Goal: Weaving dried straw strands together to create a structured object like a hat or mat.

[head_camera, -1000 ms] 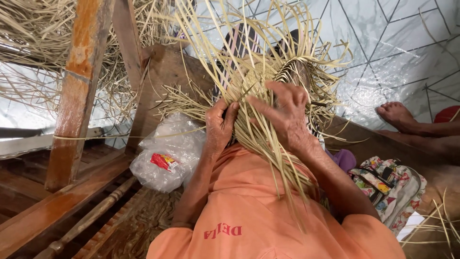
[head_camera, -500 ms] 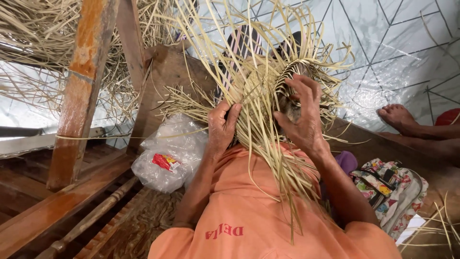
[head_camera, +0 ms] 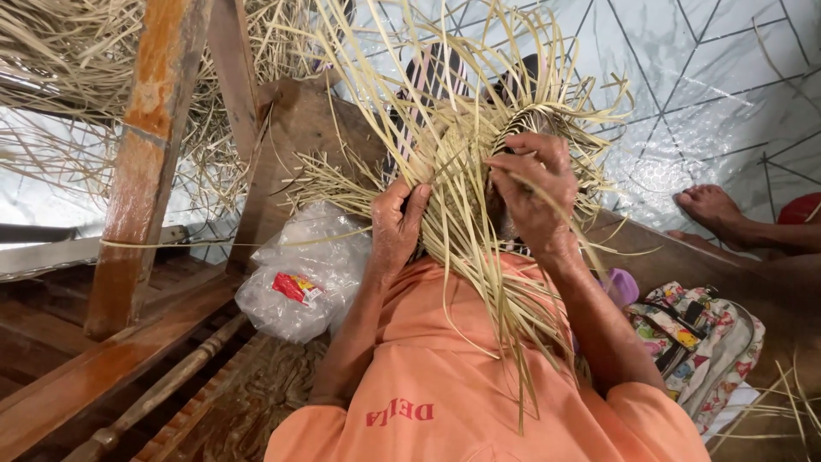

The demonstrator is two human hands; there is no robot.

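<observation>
Straw heaps (head_camera: 51,51) fill the upper left, behind a slanted wooden post (head_camera: 141,162) that rises from the brown wooden floor (head_camera: 51,376). Just right of the post's foot lies a clear plastic bag (head_camera: 299,274) with a red label, beside the person's orange sleeve (head_camera: 428,376). The left hand (head_camera: 395,227) is closed around a bundle of pale straw strands, thumb and fingers pinching them at the lower edge of a half-woven straw piece (head_camera: 466,154). That piece sits in the middle of the view, held up in front of the person's chest, its loose strands fanning upward and trailing down over the orange shirt. The right hand (head_camera: 532,192) rests on the woven part, fingers curled and nipping a thin strand. Further right, a flowered cloth bag (head_camera: 693,329) lies on the wood, and another person's bare foot (head_camera: 710,205) rests on the pale tiled floor (head_camera: 727,85).
</observation>
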